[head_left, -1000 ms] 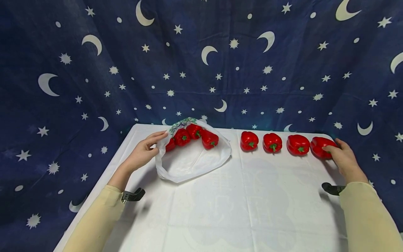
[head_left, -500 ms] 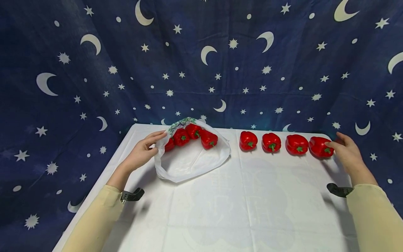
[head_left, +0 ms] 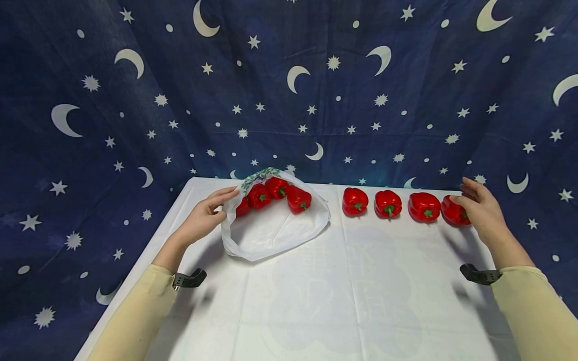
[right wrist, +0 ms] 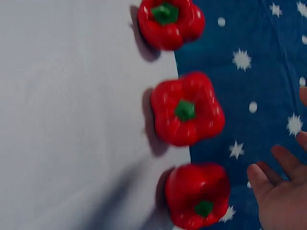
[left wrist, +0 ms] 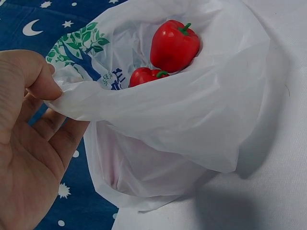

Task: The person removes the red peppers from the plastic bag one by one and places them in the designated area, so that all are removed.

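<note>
My left hand (head_left: 203, 218) pinches the left rim of a white plastic bag (head_left: 271, 248) between thumb and fingers, its mouth held wide. The left wrist view shows the thumb (left wrist: 45, 86) over the bag's folded edge, near a green-and-blue tree print. Inside lie several red bell peppers (head_left: 259, 196) with green stems. At the right, my right hand (head_left: 485, 210) hovers by the rightmost bell pepper (head_left: 453, 211) of a row, partly covering it in the head view. In the right wrist view its fingers (right wrist: 288, 163) are spread and hold nothing, apart from the peppers.
More red bell peppers (head_left: 424, 207) stand in a row along the far edge of the white-covered table (head_left: 316, 301), right of the bag. A dark blue curtain (head_left: 271, 100) with moons and stars hangs right behind the table and along its left side.
My right hand has let go of the rightmost bell pepper, drawn back a little to the right, then shifted left over it. The left hand and bag have stayed in place.
</note>
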`<state>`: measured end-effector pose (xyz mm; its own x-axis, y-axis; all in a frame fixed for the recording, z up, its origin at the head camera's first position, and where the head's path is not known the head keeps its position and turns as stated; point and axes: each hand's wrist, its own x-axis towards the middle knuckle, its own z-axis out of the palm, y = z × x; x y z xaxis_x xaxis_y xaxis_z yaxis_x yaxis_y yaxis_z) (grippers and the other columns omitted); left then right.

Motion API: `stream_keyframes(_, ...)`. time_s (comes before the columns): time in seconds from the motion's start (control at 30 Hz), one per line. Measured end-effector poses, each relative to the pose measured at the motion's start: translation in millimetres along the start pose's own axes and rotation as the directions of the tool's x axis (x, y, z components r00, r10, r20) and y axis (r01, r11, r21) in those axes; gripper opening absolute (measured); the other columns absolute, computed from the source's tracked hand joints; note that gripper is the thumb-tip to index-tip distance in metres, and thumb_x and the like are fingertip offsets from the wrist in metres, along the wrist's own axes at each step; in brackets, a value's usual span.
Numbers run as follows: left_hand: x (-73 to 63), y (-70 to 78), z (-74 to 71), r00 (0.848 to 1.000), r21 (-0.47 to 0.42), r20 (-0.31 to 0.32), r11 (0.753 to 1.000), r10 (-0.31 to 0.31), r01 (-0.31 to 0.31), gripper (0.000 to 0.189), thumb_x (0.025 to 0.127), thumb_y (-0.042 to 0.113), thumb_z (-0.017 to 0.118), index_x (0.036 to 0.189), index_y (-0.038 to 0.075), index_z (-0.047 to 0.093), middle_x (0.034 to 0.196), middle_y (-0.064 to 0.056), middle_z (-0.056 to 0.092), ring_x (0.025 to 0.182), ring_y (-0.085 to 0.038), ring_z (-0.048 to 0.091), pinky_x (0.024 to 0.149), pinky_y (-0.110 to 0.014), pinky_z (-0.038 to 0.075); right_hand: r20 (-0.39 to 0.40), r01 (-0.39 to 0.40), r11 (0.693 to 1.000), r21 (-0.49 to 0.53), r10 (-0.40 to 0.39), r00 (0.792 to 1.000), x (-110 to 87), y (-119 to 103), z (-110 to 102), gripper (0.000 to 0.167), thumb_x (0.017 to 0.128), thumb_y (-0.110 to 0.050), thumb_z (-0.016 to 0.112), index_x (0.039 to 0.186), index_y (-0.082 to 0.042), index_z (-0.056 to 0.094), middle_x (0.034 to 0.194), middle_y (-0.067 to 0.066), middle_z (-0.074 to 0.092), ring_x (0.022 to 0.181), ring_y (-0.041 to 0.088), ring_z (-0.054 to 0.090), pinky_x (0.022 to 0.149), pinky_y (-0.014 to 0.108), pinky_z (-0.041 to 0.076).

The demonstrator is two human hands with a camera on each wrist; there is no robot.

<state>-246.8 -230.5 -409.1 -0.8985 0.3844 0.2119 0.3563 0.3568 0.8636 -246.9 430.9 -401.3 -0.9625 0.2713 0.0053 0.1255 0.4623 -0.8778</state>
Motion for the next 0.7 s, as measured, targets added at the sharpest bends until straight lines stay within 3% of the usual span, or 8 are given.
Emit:
stream_keyframes(0.17,0.1,0.2,0.3,1.000,-0.020,-0.003,1.000,-0.013,0.013,0.062,0.095,-0.009,0.048,0.152,0.017,0.053,0.159,0.004,0.038,0.147,-0.019,0.031,0.116,-0.057,0.026,0.041,0.081,0.997,-0.009,-0.081,0.996,-6.4,-9.1,13.3,0.072,0.105,-0.028,0.056,0.166,-0.020,0.020,0.168,0.015,0.022,0.153,0.034,0.020,0.120,0.049,0.022)
stream_keyframes(0.47,0.5,0.0,0.5,1.000,-0.019,-0.008,1.000,-0.013,0.013,0.062,0.095,-0.010,0.048,0.151,0.017,0.054,0.158,0.005,0.039,0.147,-0.018,0.031,0.116,-0.058,0.025,0.119,0.142,0.990,0.021,-0.144,0.982,-15.8,-25.3,33.8,0.073,0.105,-0.029,0.058,0.166,-0.018,0.020,0.166,0.020,0.023,0.151,0.040,0.022,0.117,0.056,0.023)
stream_keyframes(0.53,0.6,0.7,0.8,1.000,-0.016,-0.009,1.000,-0.011,0.011,0.062,0.095,-0.010,0.049,0.150,0.017,0.054,0.158,0.006,0.039,0.147,-0.017,0.031,0.116,-0.057,0.025,0.144,0.165,0.986,0.017,-0.165,0.976,-18.6,-29.9,39.4,0.073,0.104,-0.029,0.059,0.165,-0.019,0.021,0.166,0.020,0.025,0.150,0.040,0.024,0.117,0.052,0.027)
stream_keyframes(0.7,1.0,3.4,1.8,1.000,-0.011,-0.007,1.000,-0.018,0.018,0.061,0.095,-0.010,0.050,0.151,0.015,0.053,0.159,0.004,0.039,0.147,-0.019,0.031,0.115,-0.057,0.027,0.201,0.233,0.972,-0.009,-0.227,0.953,-27.1,-42.0,57.4,0.072,0.103,-0.030,0.062,0.164,-0.021,0.025,0.163,0.017,0.032,0.147,0.038,0.032,0.107,0.028,0.041)
